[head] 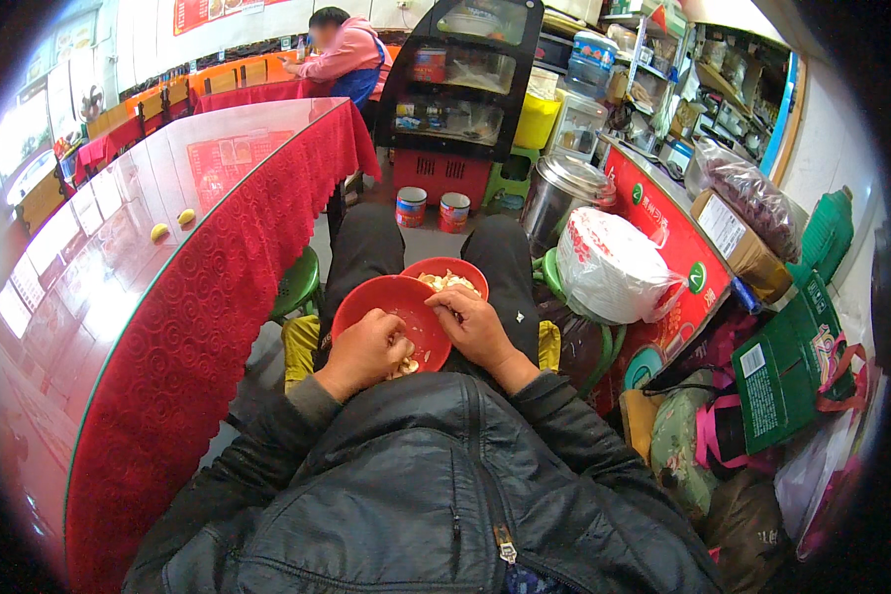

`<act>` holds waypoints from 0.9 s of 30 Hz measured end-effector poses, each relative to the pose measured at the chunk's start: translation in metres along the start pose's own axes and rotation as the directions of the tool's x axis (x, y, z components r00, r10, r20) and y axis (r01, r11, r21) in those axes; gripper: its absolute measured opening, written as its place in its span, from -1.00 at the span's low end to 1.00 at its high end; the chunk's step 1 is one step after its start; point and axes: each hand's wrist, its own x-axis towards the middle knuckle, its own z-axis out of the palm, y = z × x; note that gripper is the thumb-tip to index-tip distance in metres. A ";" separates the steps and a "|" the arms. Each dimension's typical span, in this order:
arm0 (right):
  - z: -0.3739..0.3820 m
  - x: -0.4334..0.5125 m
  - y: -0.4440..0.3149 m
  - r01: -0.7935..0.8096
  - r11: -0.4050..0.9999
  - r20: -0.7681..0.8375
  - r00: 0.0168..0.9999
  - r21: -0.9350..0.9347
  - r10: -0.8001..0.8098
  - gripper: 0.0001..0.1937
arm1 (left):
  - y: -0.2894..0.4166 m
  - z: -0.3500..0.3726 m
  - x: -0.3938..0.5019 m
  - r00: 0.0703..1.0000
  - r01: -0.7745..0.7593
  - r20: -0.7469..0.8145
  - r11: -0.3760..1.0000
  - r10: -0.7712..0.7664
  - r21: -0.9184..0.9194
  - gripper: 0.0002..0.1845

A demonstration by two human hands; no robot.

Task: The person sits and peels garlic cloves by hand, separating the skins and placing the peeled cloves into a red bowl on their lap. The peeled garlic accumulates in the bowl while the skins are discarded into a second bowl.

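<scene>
Two red bowls rest at my lap. The nearer red bowl (371,301) holds small pale pieces (408,365), perhaps garlic cloves, at its near side. Partly behind it, the farther red bowl (436,265) contains more pale pieces (445,281) and flakes. My left hand (375,345) is over the nearer bowl, its fingers curled beside the pieces; whether it grips one is hidden. Over the rims where the bowls meet, my right hand (471,323) has thumb and fingertips close together, and what is between them is too small to tell.
At left stands a glass-topped table (148,185) with a red cloth and two yellow objects. A green stool (553,275) at right bears a plastic-wrapped white stack (609,263). Two cans (454,213) stand ahead. A person (345,56) sits farther off beside a black display cabinet (457,74).
</scene>
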 end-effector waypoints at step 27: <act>0.001 -0.003 0.007 -0.013 1.000 0.035 0.999 -0.018 0.014 -0.87 | -0.006 0.001 0.001 0.955 -0.220 0.262 0.928 0.142 0.300 -0.58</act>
